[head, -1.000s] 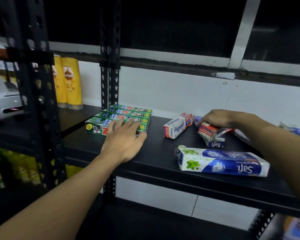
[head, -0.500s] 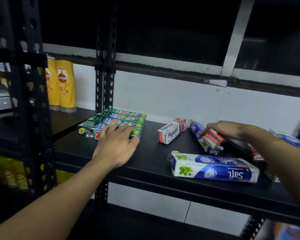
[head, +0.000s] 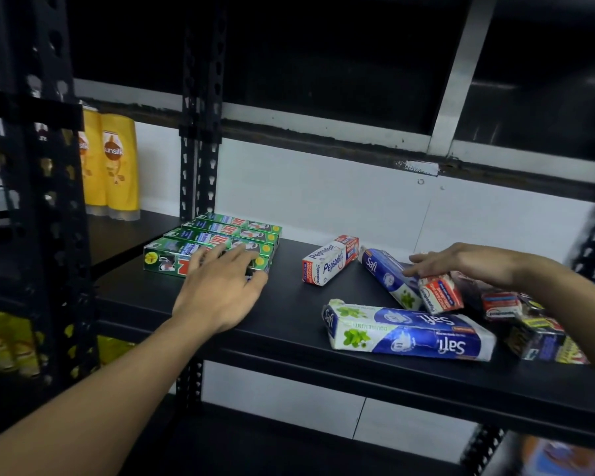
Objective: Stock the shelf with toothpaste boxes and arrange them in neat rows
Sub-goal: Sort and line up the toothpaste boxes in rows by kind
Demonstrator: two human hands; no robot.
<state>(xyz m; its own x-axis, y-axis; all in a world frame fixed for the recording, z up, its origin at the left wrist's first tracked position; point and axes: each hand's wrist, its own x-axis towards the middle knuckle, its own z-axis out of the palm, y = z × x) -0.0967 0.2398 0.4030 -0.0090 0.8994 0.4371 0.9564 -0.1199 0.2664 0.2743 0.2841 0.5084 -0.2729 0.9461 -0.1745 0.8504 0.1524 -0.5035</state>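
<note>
Several green toothpaste boxes (head: 241, 231) lie side by side in a row at the left of the black shelf (head: 289, 314). My left hand (head: 217, 290) rests flat on the front green boxes, fingers straight. A white and red Pepsodent box (head: 327, 262) lies alone mid-shelf. My right hand (head: 461, 262) stretches its fingers over a slanted blue Safi box (head: 385, 276) and a small red and white box (head: 442, 297), touching them. A large blue and white Safi box (head: 406, 334) lies near the front edge.
A loose pile of mixed boxes (head: 536, 334) sits at the right end of the shelf. Yellow shampoo bottles (head: 117, 166) stand on the neighbouring shelf to the left. Black perforated posts (head: 200, 132) frame the shelf, and a white wall closes the back.
My right hand has drawn the small red and white box and the slanted Safi box toward the front, and its fingers have straightened. My left hand stays on the green boxes.
</note>
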